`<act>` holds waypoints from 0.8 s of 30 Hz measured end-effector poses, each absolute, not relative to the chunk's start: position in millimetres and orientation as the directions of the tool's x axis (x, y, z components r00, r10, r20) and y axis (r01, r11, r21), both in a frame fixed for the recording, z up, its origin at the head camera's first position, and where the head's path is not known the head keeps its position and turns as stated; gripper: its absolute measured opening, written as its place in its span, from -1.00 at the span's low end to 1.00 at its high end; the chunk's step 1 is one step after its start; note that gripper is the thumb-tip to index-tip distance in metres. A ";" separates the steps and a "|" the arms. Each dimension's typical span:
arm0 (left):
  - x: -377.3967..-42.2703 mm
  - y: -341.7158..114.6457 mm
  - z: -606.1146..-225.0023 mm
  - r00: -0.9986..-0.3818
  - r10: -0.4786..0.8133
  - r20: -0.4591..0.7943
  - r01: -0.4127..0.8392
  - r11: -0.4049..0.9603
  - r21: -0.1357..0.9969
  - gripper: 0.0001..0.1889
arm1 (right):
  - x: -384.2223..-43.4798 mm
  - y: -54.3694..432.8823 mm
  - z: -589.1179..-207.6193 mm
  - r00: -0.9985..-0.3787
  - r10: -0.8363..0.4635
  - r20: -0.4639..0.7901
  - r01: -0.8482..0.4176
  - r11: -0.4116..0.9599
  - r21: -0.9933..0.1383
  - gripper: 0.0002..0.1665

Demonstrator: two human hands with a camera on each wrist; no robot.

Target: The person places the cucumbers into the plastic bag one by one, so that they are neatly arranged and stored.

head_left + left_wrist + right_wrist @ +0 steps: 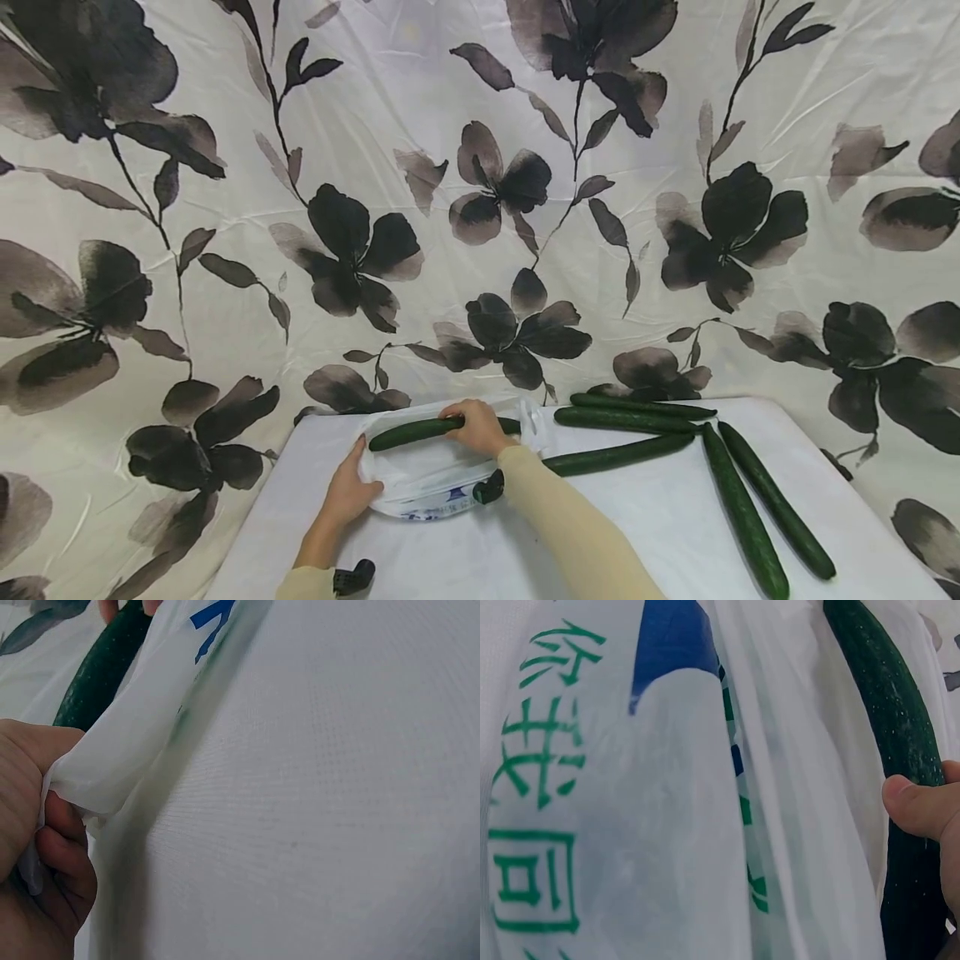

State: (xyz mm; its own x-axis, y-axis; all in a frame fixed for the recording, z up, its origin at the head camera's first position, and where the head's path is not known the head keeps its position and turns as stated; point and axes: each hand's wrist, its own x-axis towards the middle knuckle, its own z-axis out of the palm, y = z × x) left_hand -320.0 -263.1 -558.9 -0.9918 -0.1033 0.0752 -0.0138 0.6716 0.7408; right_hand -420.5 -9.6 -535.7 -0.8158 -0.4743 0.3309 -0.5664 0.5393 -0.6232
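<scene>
A white plastic bag (420,483) with blue and green print lies on the table, its mouth spread. My left hand (351,487) grips the bag's left edge; in the left wrist view its fingers (69,859) are curled round the thin plastic. With my right hand (478,427) I hold a dark green cucumber (408,433) near its middle, lengthwise at the bag's opening. The right wrist view shows the thumb (911,802) across the cucumber (900,697), beside the bag's printed side (652,787).
Right of the bag, several more cucumbers lie on the white table (622,517): some point sideways near the back, such as one cucumber (622,454), and a pair, including another cucumber (750,517), slants toward the front right. A floral cloth (480,250) hangs behind the table.
</scene>
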 end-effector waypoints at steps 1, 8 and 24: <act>-320.1 -262.9 -559.8 -0.992 -0.103 0.076 -0.013 0.671 0.742 -0.01 | -421.0 -9.9 -536.5 -0.817 -0.474 0.328 -0.565 0.542 -0.622 -0.62; -319.7 -263.1 -566.0 -0.993 -0.086 0.084 0.004 0.675 0.738 0.00 | -424.5 -10.5 -539.7 -0.813 -0.487 0.319 -0.570 0.558 -0.603 -0.63; -315.8 -264.4 -568.6 -0.997 -0.052 0.064 0.011 0.690 0.724 0.13 | -423.7 -16.2 -548.5 -0.832 -0.453 0.320 -0.553 0.635 -0.539 -0.65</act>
